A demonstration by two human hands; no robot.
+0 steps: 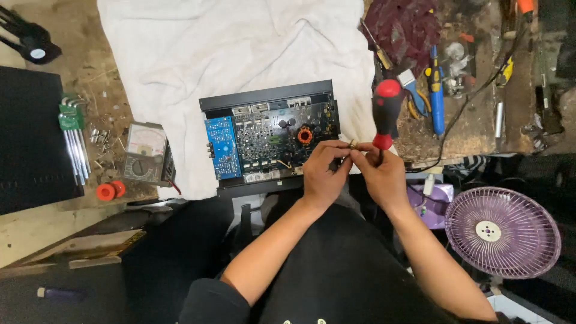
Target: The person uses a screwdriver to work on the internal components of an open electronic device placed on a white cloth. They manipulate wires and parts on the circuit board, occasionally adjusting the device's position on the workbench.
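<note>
A white cloth [240,54] is spread over most of the grimy workbench [90,78], and on its near edge sits an opened amplifier chassis [270,141], its lid off so the circuit board shows: a blue board at the left, dark components in the middle, a copper-wound toroid coil [305,135] towards the right. To the right of the person's lap stands a small purple fan [503,232], facing up. On the bench left of the cloth lies an analogue multimeter [144,153], with a set of hex keys in a green holder [73,138] beyond it and two small red caps [110,191] nearer the edge. Over on the right, past the cloth, are a dark red rag [408,27] and a blue-handled tool [436,90]. Both hands meet just in front of the chassis's right corner. The right hand [379,174] is closed round a red-and-black screwdriver [386,114], handle pointing away, while its fingertips pinch a tiny brass-coloured part [353,144]. The left hand [324,174] is curled, fingertips pressed to that same part from the other side.
</note>
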